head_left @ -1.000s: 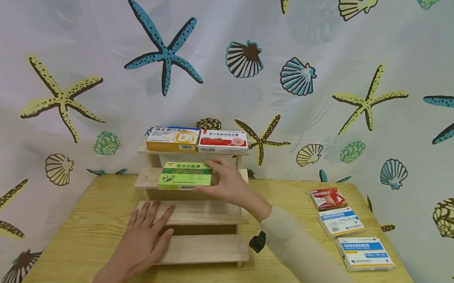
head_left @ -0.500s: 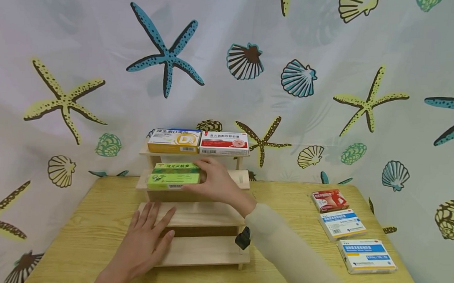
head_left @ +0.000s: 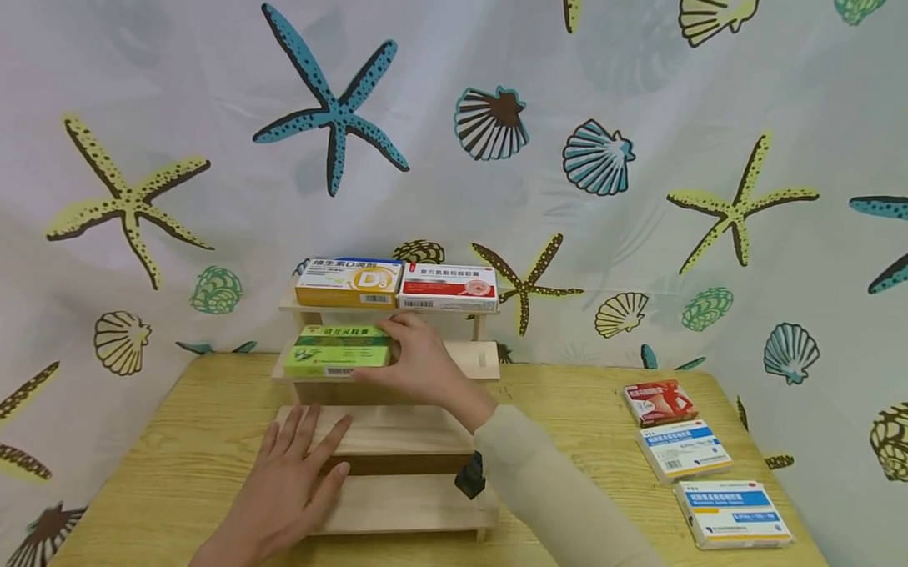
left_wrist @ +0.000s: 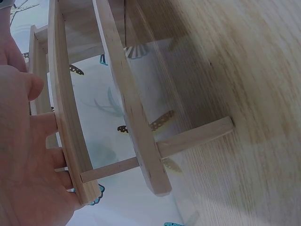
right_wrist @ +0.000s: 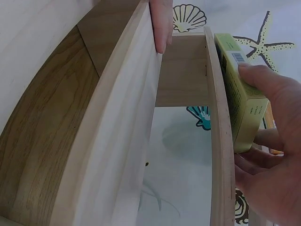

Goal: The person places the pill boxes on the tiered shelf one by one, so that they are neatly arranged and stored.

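A green medicine box lies at the left of the second tier from the top of a stepped wooden rack. My right hand grips its right end, thumb on the front and fingers behind, as the right wrist view shows with the box against the shelf board. My left hand rests with spread, fairly straight fingers on the left of the third tier. On the top tier a yellow-and-white vitamin D box stands beside a red-and-white medicine box.
To the right on the wooden table lie a red medicine box and two blue-and-white medicine boxes, the farther box and the nearer box. Behind the table hangs a curtain with starfish and shells.
My right hand has slid the green medicine box leftward along the second tier to its left end. The left hand has stayed in place on the rack.
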